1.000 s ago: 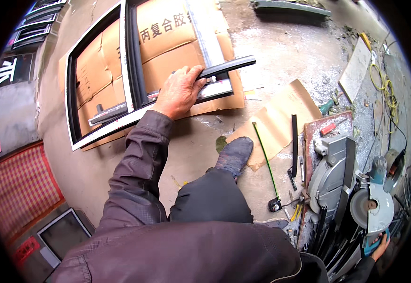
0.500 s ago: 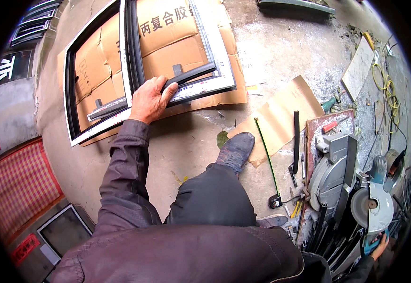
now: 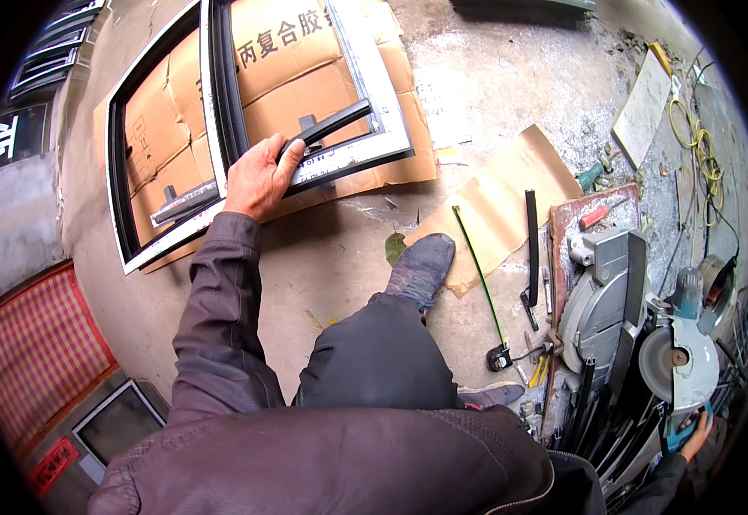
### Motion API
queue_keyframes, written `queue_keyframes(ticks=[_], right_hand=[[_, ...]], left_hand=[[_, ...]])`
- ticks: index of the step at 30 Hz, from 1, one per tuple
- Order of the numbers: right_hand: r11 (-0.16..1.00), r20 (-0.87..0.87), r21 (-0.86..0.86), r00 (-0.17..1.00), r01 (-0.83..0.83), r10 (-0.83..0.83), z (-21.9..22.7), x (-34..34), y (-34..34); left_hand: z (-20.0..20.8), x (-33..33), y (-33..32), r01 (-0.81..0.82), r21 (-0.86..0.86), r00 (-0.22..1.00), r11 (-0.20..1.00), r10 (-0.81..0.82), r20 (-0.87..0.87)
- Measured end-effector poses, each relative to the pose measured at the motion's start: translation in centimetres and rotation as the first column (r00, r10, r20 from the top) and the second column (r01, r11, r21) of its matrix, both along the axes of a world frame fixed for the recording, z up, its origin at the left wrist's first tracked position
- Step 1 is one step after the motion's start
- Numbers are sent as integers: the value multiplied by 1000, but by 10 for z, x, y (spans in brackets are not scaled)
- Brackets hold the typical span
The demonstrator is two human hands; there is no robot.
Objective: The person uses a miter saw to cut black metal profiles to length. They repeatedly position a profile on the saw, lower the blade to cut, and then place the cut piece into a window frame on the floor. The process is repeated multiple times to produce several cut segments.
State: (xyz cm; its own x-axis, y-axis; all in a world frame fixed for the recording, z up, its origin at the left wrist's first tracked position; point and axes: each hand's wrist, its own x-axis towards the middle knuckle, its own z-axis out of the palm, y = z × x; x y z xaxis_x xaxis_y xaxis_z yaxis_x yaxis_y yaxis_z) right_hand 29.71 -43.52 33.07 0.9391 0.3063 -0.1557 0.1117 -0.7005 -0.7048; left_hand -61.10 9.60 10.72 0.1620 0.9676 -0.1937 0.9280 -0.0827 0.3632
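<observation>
A metal window frame, dark with white-filmed faces, lies on flattened cardboard at the upper left. My left hand is closed around the near end of a dark profile strip at the frame's near side. The strip's other end slants up toward the frame's right corner. At the lower right, my right hand wraps the teal handle of a miter saw. Its round blade stands to the right of the grey saw base. Part of my right hand's grip is hidden.
An extended tape measure lies on the floor beside my shoe. Near it are a black strip, a red-handled screwdriver and a brown cardboard sheet. A yellow cable coils at the right. Dark profiles crowd below the saw.
The view has shifted slightly, moving the window frame left in the picture. The strip in my left hand tilts a little more upward at its far end. My right hand stays on the saw handle.
</observation>
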Motion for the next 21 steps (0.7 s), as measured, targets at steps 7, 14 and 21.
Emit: queue_keyframes(ticks=[7, 14, 21], right_hand=[[1000, 24, -11, 1000, 20, -20, -1, -7, 5], [1000, 22, -8, 1000, 17, -17, 0, -8, 9], [1000, 5, 3, 1000, 6, -6, 0, -7, 8]], left_hand=[[3, 3, 9, -44, -85, 998, 995, 39, -55], [1, 2, 9, -44, -130, 996, 991, 34, -81], [3, -3, 14, -10, -248, 994, 969, -17, -104]])
